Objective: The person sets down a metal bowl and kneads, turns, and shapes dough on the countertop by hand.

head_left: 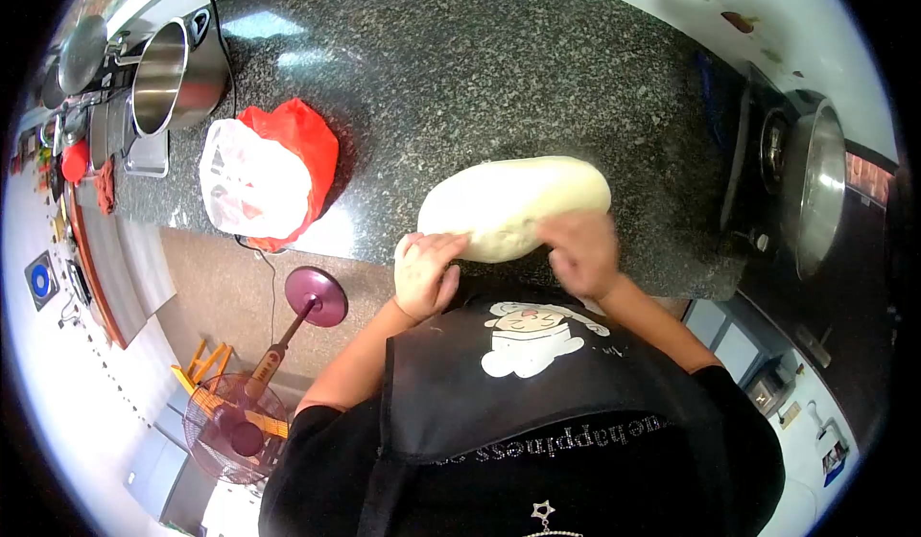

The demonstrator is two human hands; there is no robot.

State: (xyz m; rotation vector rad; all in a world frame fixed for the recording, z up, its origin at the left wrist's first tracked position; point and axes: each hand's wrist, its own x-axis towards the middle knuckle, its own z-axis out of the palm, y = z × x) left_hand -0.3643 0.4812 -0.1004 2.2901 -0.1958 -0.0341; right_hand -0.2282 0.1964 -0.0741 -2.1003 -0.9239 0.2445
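A large, pale, oval lump of dough [518,197] lies on the dark speckled counter, close to the front edge. At its near left end, my left hand [427,273] has its fingers closed on the edge of the dough, with the thumb tucked below. My right hand [583,249], slightly blurred, is curled over the near right side of the dough and grips it. Small dents show in the dough's surface between the two hands. Part of its near right edge is hidden under my right hand.
To the left on the counter [460,67] sit a red and white plastic bag [302,149] and a steel pot [197,77]. A metal pan [815,192] rests on the stove at right. On the floor at left stands a fan [235,427].
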